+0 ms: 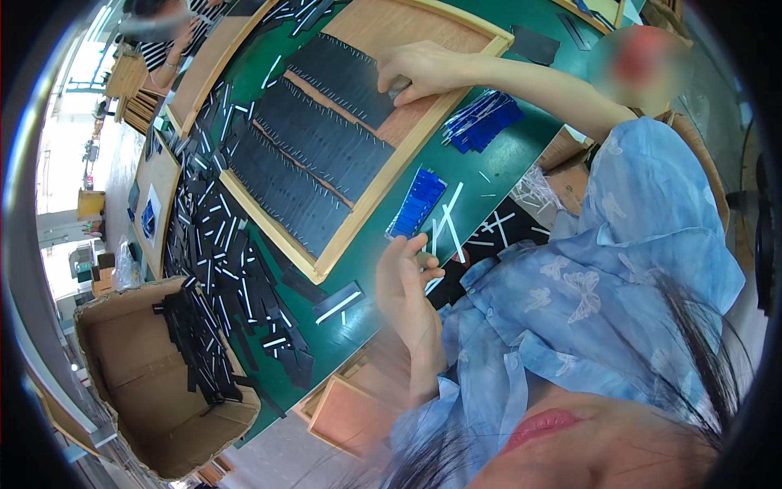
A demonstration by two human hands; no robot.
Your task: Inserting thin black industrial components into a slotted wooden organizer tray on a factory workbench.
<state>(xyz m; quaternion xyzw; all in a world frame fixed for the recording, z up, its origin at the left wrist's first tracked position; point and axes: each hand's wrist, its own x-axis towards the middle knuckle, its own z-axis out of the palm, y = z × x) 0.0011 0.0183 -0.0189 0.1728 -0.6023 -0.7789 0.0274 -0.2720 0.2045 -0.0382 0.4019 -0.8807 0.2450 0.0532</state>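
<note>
Beside the black strips (314,134) at the right of the wooden tray (265,218), the small grey piece (398,86) looks light and stiff — best taken by its sides, where the right hand (423,69) pinches it — while the left hand (407,285) curls half-closed, contents unclear.

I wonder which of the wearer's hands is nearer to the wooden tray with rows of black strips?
Right. The right hand is over the wooden tray, at the edge of the black strips; the left hand is outside its frame, by the nearer blue bundle.
</note>
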